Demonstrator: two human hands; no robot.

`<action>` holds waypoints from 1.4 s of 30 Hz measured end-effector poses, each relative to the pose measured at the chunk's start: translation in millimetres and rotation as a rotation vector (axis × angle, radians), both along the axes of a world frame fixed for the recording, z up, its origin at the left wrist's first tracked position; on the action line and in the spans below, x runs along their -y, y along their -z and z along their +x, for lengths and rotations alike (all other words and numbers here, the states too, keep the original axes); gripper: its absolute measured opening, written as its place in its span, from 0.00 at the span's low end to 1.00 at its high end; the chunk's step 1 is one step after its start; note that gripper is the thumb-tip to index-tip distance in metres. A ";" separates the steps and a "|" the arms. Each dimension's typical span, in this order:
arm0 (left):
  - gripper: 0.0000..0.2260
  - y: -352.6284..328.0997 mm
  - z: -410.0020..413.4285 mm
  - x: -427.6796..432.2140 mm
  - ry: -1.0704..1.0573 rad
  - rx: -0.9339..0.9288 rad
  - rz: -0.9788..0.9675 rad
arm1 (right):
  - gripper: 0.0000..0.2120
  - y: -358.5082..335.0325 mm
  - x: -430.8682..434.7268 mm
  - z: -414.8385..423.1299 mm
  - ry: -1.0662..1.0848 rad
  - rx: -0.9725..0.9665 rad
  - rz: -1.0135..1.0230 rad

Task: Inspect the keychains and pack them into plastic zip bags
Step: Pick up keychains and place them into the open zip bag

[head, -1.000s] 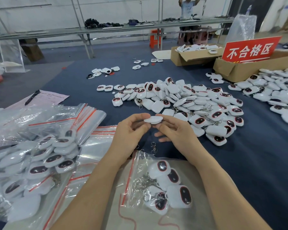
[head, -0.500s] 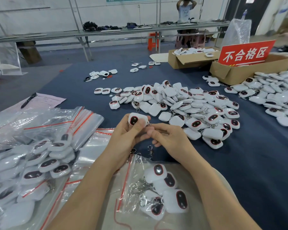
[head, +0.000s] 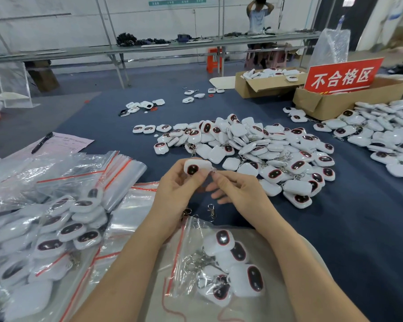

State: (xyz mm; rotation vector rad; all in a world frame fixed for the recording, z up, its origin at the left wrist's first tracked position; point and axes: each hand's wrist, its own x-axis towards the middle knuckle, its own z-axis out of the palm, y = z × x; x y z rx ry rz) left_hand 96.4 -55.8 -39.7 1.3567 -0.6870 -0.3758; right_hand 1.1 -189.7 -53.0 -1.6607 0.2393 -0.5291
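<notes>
Fingers (head: 220, 176) of the right hand (head: 240, 194) are pressed together in a pinch on the little metal chain (head: 213, 171), right at the corner of the keychain (head: 196, 167). Over on the other side, the left hand (head: 179, 189) grips the white body, thumb across the front, index finger curled over the top, dark oval face turned toward the camera. It is held up just above the blue table cover (head: 358, 228), between the big pile of keychains (head: 254, 145) beyond and the zip bag (head: 193, 231) below the wrists. That bag lies flat with several keychains inside, its mouth toward the hands. A loose clasp (head: 211, 211) lies on the cloth just beside the bag's mouth. Off to the left, filled bags (head: 56, 228) are heaped up, with a stack of empty bags (head: 116, 173) behind them. Far right, a red sign (head: 342, 76) stands in a cardboard box (head: 330, 105).
</notes>
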 end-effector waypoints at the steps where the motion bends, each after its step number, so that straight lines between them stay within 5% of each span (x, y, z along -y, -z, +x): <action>1: 0.05 -4.6 0.1 -1.0 -0.025 -0.028 -0.017 | 0.09 -0.2 -0.5 -0.8 -0.001 -0.003 0.000; 7: 0.04 -45.7 11.1 -30.1 -0.042 -0.258 -0.198 | 0.15 -17.9 -16.8 -7.5 -0.104 -0.104 -0.234; 13: 0.12 -54.9 4.5 -92.2 -0.036 -0.010 0.275 | 0.19 -36.8 -52.3 -9.0 -0.413 -0.315 -0.831; 17: 0.09 -52.6 -13.4 -127.0 0.085 0.124 0.623 | 0.16 -46.5 -54.8 -12.3 -0.425 -0.398 -0.987; 20: 0.11 -53.3 -28.7 -133.8 0.253 0.266 0.772 | 0.17 -52.8 -53.3 -16.0 -0.400 -0.364 -0.927; 28: 0.04 -51.7 -43.6 -99.7 0.389 0.128 0.764 | 0.18 -58.0 -56.2 -25.5 -0.330 -0.234 -0.731; 36: 0.24 -44.0 -50.8 -77.4 0.592 -0.640 0.373 | 0.18 -55.0 -56.9 -24.2 -0.274 -0.212 -0.605; 42: 0.31 -46.3 -53.5 -83.7 0.558 -0.714 0.349 | 0.18 -48.5 -49.9 -26.5 -0.225 -0.198 -0.408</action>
